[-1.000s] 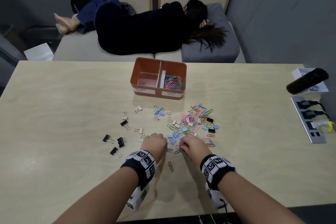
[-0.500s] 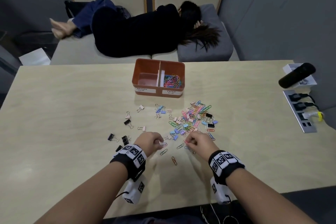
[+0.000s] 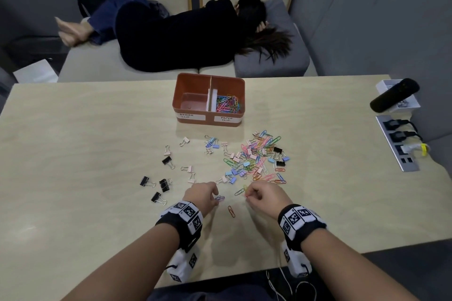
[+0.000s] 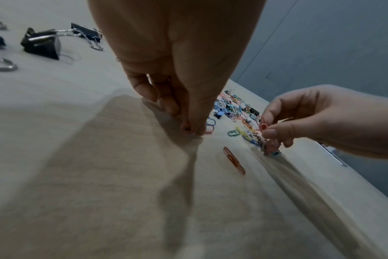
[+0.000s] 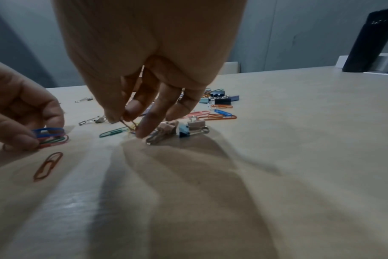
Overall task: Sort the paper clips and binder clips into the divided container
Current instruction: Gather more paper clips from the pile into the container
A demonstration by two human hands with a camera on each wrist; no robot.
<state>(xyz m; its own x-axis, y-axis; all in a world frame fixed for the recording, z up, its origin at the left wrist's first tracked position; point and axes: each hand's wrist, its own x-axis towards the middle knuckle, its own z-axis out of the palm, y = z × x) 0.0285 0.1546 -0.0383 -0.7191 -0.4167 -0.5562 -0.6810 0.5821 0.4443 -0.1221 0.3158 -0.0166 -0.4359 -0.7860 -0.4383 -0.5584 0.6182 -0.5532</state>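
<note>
Where the head camera looks down on the pale wooden table, the left hand and right hand sit close together near its front edge, both with fingers curled. The left hand pinches a small bunch of paper clips low against the table; the right hand pinches a red paper clip. A lone orange paper clip lies between the wrists. Beyond the hands spreads the mixed pile of coloured clips, with black binder clips scattered to the left. Farther back stands the orange divided container, its right compartment holding paper clips and its left compartment showing only bare floor. At the right edge lie a black cylinder and a power strip. Behind the table a person lies curled on a bench.

In the left wrist view, the left hand's thumb and fingertips press together on clips at the table surface, while the right hand holds a red clip raised above the pile. The orange clip lies flat between them.

In the right wrist view, the right hand's thumb and forefinger nip thin wire clips, and its middle finger touches the table beside a pink binder clip and a blue binder clip. The left hand grips blue, red and green clips.
</note>
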